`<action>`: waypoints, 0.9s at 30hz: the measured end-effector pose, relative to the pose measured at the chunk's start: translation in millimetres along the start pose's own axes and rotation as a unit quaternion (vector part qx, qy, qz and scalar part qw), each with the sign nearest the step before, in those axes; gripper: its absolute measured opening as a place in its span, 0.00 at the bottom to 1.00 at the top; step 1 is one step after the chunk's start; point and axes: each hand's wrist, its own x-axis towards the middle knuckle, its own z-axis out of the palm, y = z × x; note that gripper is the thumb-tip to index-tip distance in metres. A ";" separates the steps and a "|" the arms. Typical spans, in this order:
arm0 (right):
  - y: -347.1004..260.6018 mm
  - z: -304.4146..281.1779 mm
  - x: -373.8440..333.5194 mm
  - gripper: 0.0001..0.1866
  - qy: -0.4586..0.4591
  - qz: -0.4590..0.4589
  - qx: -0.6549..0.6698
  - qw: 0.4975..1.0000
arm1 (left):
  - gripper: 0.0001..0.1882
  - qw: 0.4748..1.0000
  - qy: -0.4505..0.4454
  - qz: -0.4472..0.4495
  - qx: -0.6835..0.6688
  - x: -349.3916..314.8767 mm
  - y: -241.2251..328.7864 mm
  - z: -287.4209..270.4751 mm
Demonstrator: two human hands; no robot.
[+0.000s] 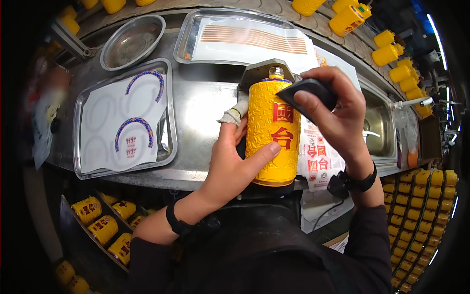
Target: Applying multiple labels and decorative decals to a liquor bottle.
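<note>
A yellow embossed bottle [264,132] with red characters and a clear glass neck stands in front of me, near the counter's front edge. My left hand [232,169] grips it from the left, thumb across its lower front; a greyish cloth wrap [233,115] covers a fingertip. In my right hand [345,115] is a black wedge-shaped scraper [316,93], its thin edge at the bottle's upper right side above the red characters. Whether that edge presses on the surface I cannot tell. Behind the bottle's neck sits a grey angular block [257,73].
On the left, a metal tray [172,132] holds paper with blue curved decals; a round metal bowl [132,44] stands behind. A farther tray [183,46] carries brown-striped sheets. Red-printed decal sheets [316,169] lie right, before a sink [379,130]. Yellow bottles [346,22] line the back conveyor.
</note>
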 end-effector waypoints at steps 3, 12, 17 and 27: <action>5.5 0.2 8.1 0.13 0.056 -0.004 -0.101 0.993 | 0.37 1.000 -0.010 0.012 -0.006 -0.1 1.8 1.2; -32.4 -11.0 -33.5 0.12 -0.116 -0.150 -0.052 0.980 | 0.36 1.000 -0.013 0.001 0.001 -0.5 -6.9 -10.5; -44.1 -8.3 -33.1 0.15 -0.089 -0.118 -0.054 0.988 | 0.35 0.997 -0.018 -0.024 -0.077 -5.5 -1.4 -16.5; -56.2 4.6 -62.9 0.14 -0.089 -0.167 -0.063 0.980 | 0.32 0.994 -0.032 -0.014 -0.108 -4.6 1.3 -8.8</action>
